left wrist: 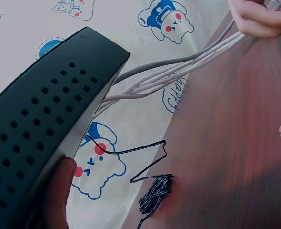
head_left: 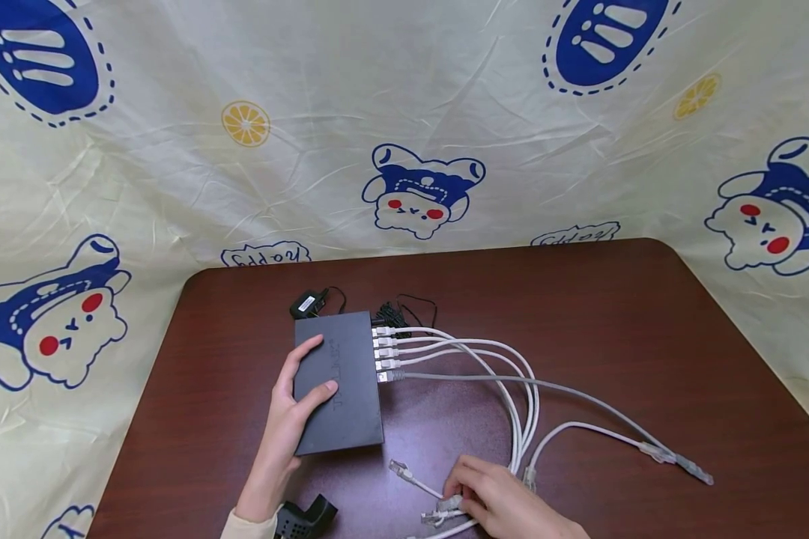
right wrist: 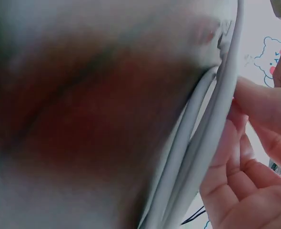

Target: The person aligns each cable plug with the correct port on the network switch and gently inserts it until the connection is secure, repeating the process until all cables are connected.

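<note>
A dark grey network switch (head_left: 353, 400) is gripped by my left hand (head_left: 290, 408), its thumb and a finger spread over the broad face. Vent holes dot its side in the left wrist view. Several white network cables (head_left: 516, 430) and one grey network cable (head_left: 445, 377) are plugged along its right edge. The white ones curve down toward my right hand (head_left: 495, 494), which pinches a network cable near its clear plug (head_left: 450, 504). Another loose plug (head_left: 400, 469) points up-left beside those fingers. White cables (right wrist: 219, 129) run close past the right fingers in the right wrist view.
Behind the switch lie a black power adapter (head_left: 306, 305) and a coiled black cord (left wrist: 155, 193). To the right, the grey cable's end (head_left: 694, 468) rests on the brown table (head_left: 580, 299). A black device (head_left: 306, 518) sits at the left wrist. A patterned cloth (head_left: 310, 187) surrounds the table.
</note>
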The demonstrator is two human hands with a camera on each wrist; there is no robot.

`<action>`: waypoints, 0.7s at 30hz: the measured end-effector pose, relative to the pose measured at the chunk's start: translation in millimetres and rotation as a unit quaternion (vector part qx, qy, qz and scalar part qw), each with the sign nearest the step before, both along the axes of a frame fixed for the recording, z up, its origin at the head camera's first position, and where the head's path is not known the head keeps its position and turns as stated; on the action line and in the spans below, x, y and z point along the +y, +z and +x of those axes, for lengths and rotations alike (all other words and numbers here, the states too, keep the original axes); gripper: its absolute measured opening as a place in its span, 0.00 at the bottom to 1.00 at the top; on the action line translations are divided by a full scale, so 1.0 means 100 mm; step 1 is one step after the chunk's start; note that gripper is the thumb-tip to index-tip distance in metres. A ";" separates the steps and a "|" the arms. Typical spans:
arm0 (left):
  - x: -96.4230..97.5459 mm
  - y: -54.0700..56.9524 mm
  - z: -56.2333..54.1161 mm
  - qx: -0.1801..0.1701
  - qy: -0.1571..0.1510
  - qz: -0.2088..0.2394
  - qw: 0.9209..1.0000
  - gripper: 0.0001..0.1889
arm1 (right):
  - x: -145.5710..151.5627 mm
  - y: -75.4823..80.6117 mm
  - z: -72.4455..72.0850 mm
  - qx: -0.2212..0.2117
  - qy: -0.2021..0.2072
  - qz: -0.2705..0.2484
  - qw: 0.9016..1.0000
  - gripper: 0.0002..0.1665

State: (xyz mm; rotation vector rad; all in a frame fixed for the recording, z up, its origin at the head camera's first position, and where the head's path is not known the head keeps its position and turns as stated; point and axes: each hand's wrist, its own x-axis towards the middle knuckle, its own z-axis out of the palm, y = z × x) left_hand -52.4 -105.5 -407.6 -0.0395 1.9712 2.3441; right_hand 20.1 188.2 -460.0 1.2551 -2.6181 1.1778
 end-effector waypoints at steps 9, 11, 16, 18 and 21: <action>0.00 0.00 0.01 -0.002 0.002 -0.001 1.000 0.30 | -0.02 0.01 -0.05 0.058 -0.033 -0.034 0.997 0.19; 0.00 -0.01 0.01 -0.001 0.002 0.000 1.000 0.30 | -0.02 0.05 -0.07 0.058 -0.046 -0.052 0.996 0.19; 0.01 -0.01 0.00 -0.003 0.004 0.002 1.000 0.30 | -0.04 0.12 -0.12 0.047 -0.068 -0.077 0.994 0.17; 0.01 -0.01 0.00 -0.005 0.005 0.000 1.000 0.30 | -0.05 0.13 -0.12 0.043 -0.066 -0.074 0.994 0.17; 0.01 -0.01 0.01 -0.008 0.006 0.001 1.000 0.30 | -0.07 0.12 -0.10 0.033 -0.056 -0.062 0.996 0.19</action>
